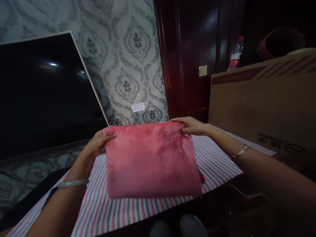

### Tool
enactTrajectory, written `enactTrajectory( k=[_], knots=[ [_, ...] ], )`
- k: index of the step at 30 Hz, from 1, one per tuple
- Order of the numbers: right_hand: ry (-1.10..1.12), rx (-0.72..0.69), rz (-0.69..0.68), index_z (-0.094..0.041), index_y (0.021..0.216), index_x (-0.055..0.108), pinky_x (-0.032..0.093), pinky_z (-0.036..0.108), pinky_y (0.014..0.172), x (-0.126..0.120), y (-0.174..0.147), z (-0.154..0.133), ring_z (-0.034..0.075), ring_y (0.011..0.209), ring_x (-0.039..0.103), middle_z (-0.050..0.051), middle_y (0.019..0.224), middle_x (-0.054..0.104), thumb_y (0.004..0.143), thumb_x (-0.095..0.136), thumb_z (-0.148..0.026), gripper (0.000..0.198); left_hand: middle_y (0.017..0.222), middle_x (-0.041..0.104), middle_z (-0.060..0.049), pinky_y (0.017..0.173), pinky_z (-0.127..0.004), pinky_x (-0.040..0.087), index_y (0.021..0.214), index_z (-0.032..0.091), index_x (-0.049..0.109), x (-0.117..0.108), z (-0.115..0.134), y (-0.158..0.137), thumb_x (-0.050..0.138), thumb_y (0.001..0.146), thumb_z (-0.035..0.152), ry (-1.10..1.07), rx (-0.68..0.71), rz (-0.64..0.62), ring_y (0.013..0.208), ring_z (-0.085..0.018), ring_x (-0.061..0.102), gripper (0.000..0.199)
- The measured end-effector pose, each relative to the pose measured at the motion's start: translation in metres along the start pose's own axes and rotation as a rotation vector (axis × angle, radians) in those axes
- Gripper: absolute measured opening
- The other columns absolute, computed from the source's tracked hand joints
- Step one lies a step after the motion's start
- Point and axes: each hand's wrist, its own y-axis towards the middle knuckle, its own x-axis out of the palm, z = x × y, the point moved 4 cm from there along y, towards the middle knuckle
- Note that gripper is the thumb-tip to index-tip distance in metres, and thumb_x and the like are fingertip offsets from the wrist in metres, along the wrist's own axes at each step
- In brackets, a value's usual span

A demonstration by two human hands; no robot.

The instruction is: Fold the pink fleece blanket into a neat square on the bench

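Folded pink cloth [148, 161], plush, rectangular (darker below), left hand [96, 143] and right hand [192, 125] pinching 2 top corners.

Left of the dark-red wooden panel [190, 36], "277" is written on a white rectangular paper label [138, 107]; right of it, black print [270, 141] on a brown cardboard box [249, 105] is illegible.

Back wall: pale grey wallpaper [137, 39] with darker damask medallions; small white paper label [138, 107], handwritten "277", low on it. Left: large black flat screen [44, 102] in thin pale frame, bright light reflections [53, 64] on its glass. Right of wallpaper: glossy dark-red wooden panelling [190, 33], square cream wall plate [202, 71]. Far right: big brown cardboard box [266, 102]. Light dim, upper right corner deep in shadow
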Motion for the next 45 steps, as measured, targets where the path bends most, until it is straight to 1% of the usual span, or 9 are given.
enactTrajectory(
  k=[4,7,11,15,18,26,31,40,45],
  knots=[
    [-0.376,-0.1,0.219,-0.018,0.145,0.048,0.042,0.047,0.099,-0.016,0.023,-0.009,0.028,0.112,0.057,0.011,0.125,0.063,0.069,0.052,-0.007,0.076,0.081,0.068,-0.001,0.066,-0.026,0.053,0.089,0.018,0.066,-0.012,0.016,0.006,0.084,0.052,0.034,0.168,0.28,0.038,0.072,-0.016,0.063,0.044],
    [-0.543,-0.19,0.331,-0.015,0.149,0.04,0.038,0.047,0.096,-0.009,0.004,-0.023,0.029,0.107,0.054,0.012,0.119,0.062,0.073,0.054,-0.009,0.078,0.089,0.064,-0.001,0.078,-0.03,0.053,0.09,0.021,0.063,-0.022,0.005,-0.002,0.078,0.059,0.038,0.441,0.468,0.07,0.083,-0.018,0.061,0.039],
    [-0.592,-0.223,0.29,-0.02,0.145,0.046,0.034,0.046,0.095,0.073,-0.069,-0.013,0.028,0.11,0.05,0.013,0.119,0.06,0.085,0.046,-0.01,0.061,0.097,0.061,-0.006,0.091,-0.038,0.05,0.084,0.023,0.054,-0.016,-0.084,-0.037,0.062,0.065,0.026,0.698,0.604,0.042,0.098,-0.023,0.058,0.021],
    [-0.511,-0.203,0.014,-0.018,0.13,0.06,0.037,0.042,0.088,0.174,-0.153,0.005,0.026,0.099,0.052,0.013,0.108,0.064,0.082,0.046,-0.005,0.052,0.102,0.061,-0.008,0.092,-0.041,0.05,0.082,0.023,0.05,0.002,-0.198,-0.095,0.051,0.061,0.013,0.783,0.424,-0.201,0.1,-0.024,0.059,0.023],
    [-0.452,-0.108,-0.03,-0.017,0.131,0.059,0.038,0.044,0.093,0.2,-0.184,0.009,0.028,0.104,0.052,0.015,0.117,0.063,0.078,0.049,-0.005,0.055,0.11,0.06,-0.01,0.098,-0.044,0.048,0.09,0.023,0.052,0.002,-0.235,-0.125,0.05,0.061,0.013,0.79,0.337,-0.183,0.11,-0.026,0.057,0.031],
    [-0.119,0.171,0.24,-0.025,0.142,0.047,0.042,0.049,0.105,0.175,-0.203,0.019,0.029,0.124,0.049,0.013,0.133,0.053,0.093,0.052,-0.037,0.05,0.114,0.064,-0.008,0.087,-0.037,0.053,0.104,0.022,0.056,-0.011,-0.228,-0.131,0.052,0.074,0.035,0.702,0.162,-0.112,0.108,-0.025,0.062,0.033],
    [-0.071,0.292,0.23,-0.026,0.142,0.049,0.047,0.044,0.103,0.181,-0.203,0.03,0.025,0.121,0.053,0.011,0.13,0.053,0.09,0.051,-0.027,0.052,0.126,0.06,-0.011,0.096,-0.042,0.051,0.119,0.022,0.059,-0.001,-0.222,-0.132,0.055,0.078,0.033,0.853,0.297,-0.111,0.116,-0.029,0.06,0.043],
    [-0.232,0.103,0.29,-0.022,0.12,0.066,0.053,0.037,0.084,0.175,-0.199,0.016,0.023,0.101,0.058,0.011,0.108,0.061,0.092,0.045,-0.013,0.036,0.108,0.066,-0.009,0.085,-0.033,0.055,0.105,0.02,0.065,0.0,-0.225,-0.131,0.047,0.074,0.015,1.008,0.388,0.023,0.099,-0.024,0.066,0.036],
    [-0.202,0.056,0.291,-0.023,0.117,0.067,0.053,0.039,0.082,0.163,-0.208,0.017,0.024,0.098,0.058,0.011,0.106,0.062,0.094,0.054,-0.028,0.027,0.119,0.066,-0.009,0.085,-0.033,0.055,0.111,0.021,0.066,-0.015,-0.233,-0.136,0.049,0.076,0.023,0.949,0.364,-0.053,0.101,-0.022,0.067,0.039]
  ],
)
